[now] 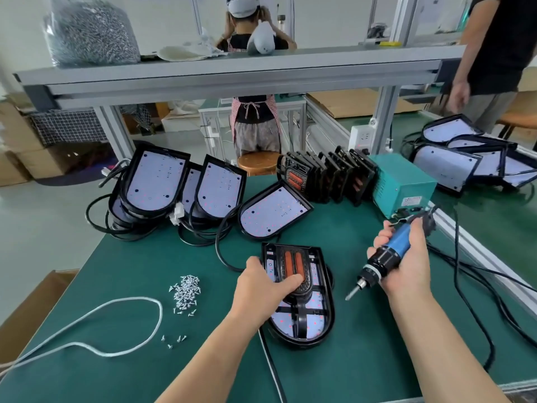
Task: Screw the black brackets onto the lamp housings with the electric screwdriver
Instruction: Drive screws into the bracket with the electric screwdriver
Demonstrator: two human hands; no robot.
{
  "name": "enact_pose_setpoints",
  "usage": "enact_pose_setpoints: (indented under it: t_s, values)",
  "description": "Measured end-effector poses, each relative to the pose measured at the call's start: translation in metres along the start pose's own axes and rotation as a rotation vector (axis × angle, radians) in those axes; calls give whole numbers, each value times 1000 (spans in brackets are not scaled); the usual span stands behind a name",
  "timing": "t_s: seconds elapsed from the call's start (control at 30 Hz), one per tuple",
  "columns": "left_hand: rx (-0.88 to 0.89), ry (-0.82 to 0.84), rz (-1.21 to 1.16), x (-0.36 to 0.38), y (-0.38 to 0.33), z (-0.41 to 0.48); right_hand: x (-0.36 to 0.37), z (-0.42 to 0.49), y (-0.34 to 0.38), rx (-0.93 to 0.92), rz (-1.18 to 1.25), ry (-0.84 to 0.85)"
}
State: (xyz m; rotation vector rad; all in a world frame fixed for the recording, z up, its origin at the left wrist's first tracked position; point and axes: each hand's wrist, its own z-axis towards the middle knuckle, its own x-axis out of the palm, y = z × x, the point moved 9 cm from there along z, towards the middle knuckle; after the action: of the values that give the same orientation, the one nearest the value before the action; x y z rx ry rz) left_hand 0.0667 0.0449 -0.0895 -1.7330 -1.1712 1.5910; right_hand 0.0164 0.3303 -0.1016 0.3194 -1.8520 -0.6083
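A lamp housing [322, 324] lies flat on the green mat in front of me, with a black bracket [302, 315] and orange strips laid over its white LED board. My left hand [258, 289] rests on the housing's left side, its thumb pressing on the bracket's middle. To the right, my right hand [406, 257] grips the blue and black electric screwdriver [383, 257]. Its bit points down and left and hovers just right of the housing, apart from it. A heap of small silver screws [186, 292] lies left of the housing.
Several bare lamp housings [203, 187] with black cables lean at the back left. A row of black brackets [328, 175] stands beside a teal power box [404, 184]. More housings [470, 158] lie far right. A white cord [116, 327] loops front left. Two people stand beyond the bench.
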Motion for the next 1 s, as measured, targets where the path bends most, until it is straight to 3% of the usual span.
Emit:
enact_pose_setpoints:
  t_s: [0.23, 0.33, 0.53, 1.0]
  values:
    - [201, -282, 128, -52, -9, -16, -15, 9, -4, 55, 141, 53]
    - [149, -377, 203, -105, 12, -12, -14, 8, -7, 67, 132, 72]
    - [6, -165, 324, -150, 56, -15, -7, 6, -11, 71, 117, 75]
    - [36, -77, 742, -121, 52, -16, -8, 3, -11, 76, 109, 80]
